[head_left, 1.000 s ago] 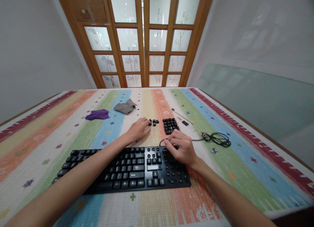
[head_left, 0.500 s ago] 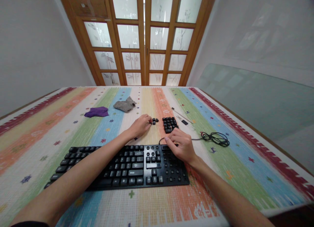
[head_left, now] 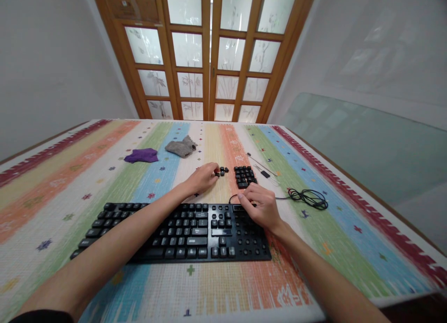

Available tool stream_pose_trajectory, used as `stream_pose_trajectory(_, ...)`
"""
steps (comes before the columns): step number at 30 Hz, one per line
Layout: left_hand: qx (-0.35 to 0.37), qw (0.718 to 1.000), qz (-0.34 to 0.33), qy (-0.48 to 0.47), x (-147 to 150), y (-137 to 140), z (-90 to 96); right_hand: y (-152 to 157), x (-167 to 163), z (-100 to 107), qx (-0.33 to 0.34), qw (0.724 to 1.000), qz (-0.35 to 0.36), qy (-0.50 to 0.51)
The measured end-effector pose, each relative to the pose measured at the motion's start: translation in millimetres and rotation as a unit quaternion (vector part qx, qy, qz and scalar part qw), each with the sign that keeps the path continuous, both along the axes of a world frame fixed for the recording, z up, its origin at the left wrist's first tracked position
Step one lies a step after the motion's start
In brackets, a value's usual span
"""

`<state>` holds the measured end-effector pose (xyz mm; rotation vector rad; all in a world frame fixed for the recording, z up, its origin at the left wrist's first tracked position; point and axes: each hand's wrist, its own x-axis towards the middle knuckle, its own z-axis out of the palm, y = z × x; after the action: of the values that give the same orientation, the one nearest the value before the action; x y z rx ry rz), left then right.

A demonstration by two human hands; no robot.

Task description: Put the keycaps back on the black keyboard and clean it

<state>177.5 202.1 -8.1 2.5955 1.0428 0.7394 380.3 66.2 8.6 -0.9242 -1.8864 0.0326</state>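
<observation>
Okay, black full-size keyboard (head_left: 204,231) lies flat across the near part of the striped tablecloth (head_left: 174,290), crossed by the left forearm. Main block keycaps on; number-pad section at its right end shows bare key switches (head_left: 247,242), caps off.

Left hand (head_left: 205,176) reaches past the keyboard's back edge, fingers bent, tips at a small cluster of loose black keycaps (head_left: 222,172). Can't tell if it's pinching one; fingertips too small and partly hidden.

Right hand (head_left: 259,203) sits over the keyboard's top right corner, fingers curled, thumb toward the back edge. Grip unclear, can't tell if anything's inside.

Loose number-pad keycaps (head_left: 245,176) stand in a tight grid behind the keyboard, just beyond the right hand and to the right of the small cluster.

Black cable (head_left: 309,199) runs from behind the keyboard, past the right hand, into a loose coil on the right. Near the keycap grid: wire tool with a black handle (head_left: 265,174), plus a thin rod (head_left: 263,164) lying slantwise beside it.

Further back left, purple sock (head_left: 141,156) and gray sock (head_left: 181,147), near each other, apart. Wood-framed glass doors (head_left: 210,94) beyond the table.
</observation>
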Motion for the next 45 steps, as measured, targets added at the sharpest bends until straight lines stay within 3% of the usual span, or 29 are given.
stream_pose_trajectory(14, -0.016, 0.997, -0.060, 0.047, -46.8, -22.3, 27.5, -0.4, -1.4, -0.7, -0.008, 0.999, 0.013, -0.030)
stream_pose_trajectory(24, -0.066, 0.994, -0.069, 0.049, -44.3, -24.6, 20.6, -1.0, -1.1, -0.7, -0.002, 0.999, 0.016, -0.035)
stream_pose_trajectory(34, -0.130, 0.984, -0.122, -0.003, -49.0, -82.1, 48.8, -2.3, -3.2, 0.9, -0.011, 0.999, 0.019, -0.037)
stream_pose_trajectory(45, -0.134, 0.977, -0.164, -0.003, -49.0, -100.9, 43.9, -2.9, -2.7, 1.2, -0.004, 0.999, 0.016, -0.047)
